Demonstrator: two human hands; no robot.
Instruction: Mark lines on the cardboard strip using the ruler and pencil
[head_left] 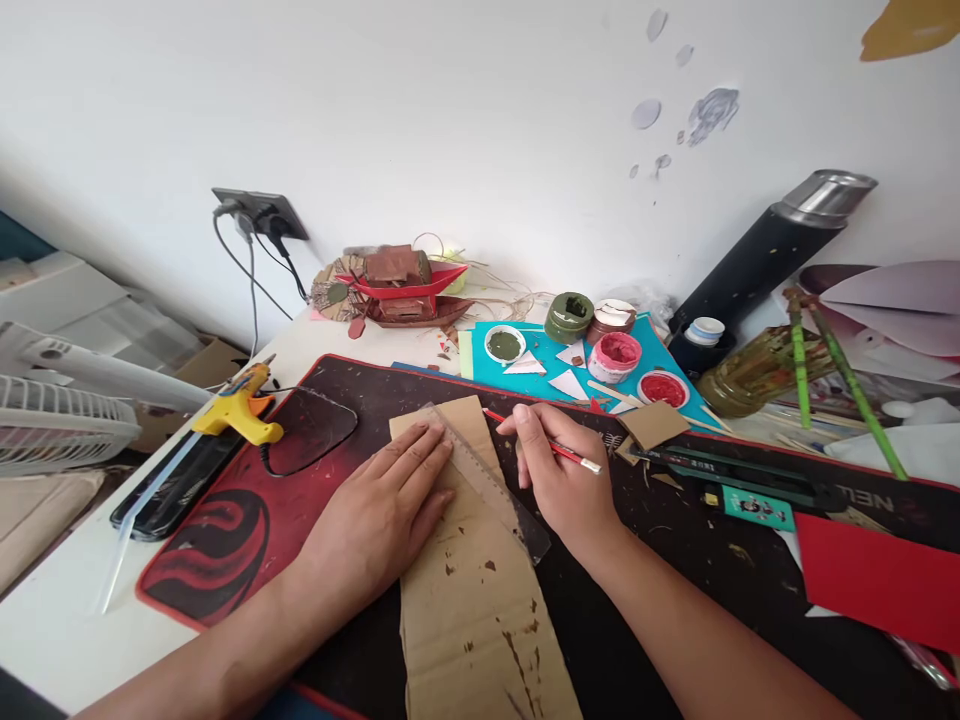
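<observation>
White wall (420, 110) behind white desk (52, 630); dark mat (596, 640) spread on desk. Cardboard strip (480, 620): flat on mat, brown-stained. Clear ruler (487, 482): diagonal across strip. Left hand (375, 510): laid flat over ruler and strip, gripping nothing. Right hand (570, 490): fingers closed around red pencil (568, 454), tip at strip's far right corner.

Illumination: bright, diffuse.
You see soft shadows, glare on the steel flask cap (829, 196), and wide-angle stretching at the edges.

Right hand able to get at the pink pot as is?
Likely yes: only scraps and a flat stick lie between the right hand and pink pot, though the hand holds a pencil.
</observation>
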